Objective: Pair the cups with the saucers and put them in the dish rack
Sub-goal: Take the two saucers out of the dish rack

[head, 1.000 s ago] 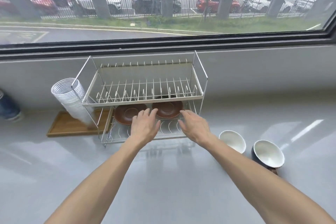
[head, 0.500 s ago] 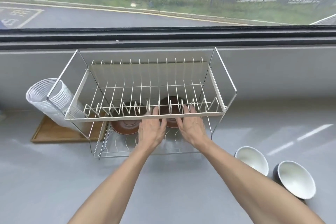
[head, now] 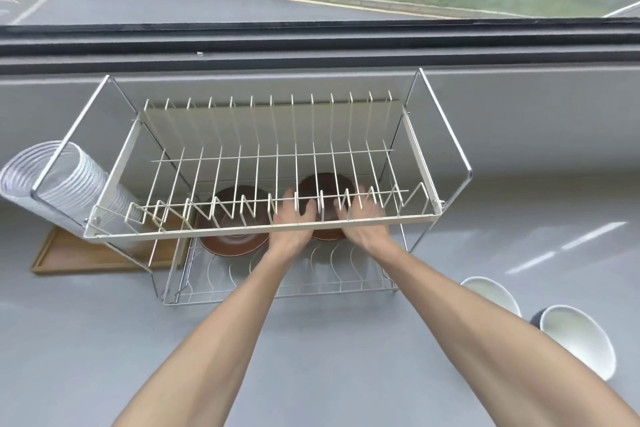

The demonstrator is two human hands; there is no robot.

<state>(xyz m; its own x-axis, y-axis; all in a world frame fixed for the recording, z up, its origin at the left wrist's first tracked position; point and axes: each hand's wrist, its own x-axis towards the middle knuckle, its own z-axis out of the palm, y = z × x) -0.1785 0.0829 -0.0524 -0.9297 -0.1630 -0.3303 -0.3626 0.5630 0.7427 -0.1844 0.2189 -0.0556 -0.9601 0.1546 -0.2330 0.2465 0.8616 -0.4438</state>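
Note:
A two-tier wire dish rack (head: 263,230) stands by the window wall. Two brown saucers lie on its lower tier: the left saucer (head: 235,243) and the right saucer (head: 325,184). My left hand (head: 292,222) and my right hand (head: 363,222) reach under the upper tier. Their spread fingers flank the right saucer at its front rim, partly hidden by the wires. I see no closed grip. Two cups with white insides, one (head: 491,295) and a dark-sided one (head: 575,340), stand on the counter at the right, beside my right forearm.
A stack of clear plastic cups (head: 69,177) lies tilted against the rack's left end, over a wooden tray (head: 86,256). The upper tier holds nothing. The grey counter (head: 104,340) runs along the front, with a window ledge behind the rack.
Both hands have moved forward from the rack's front edge to under the upper tier, closing in on the right saucer. The view has moved closer and tilted down.

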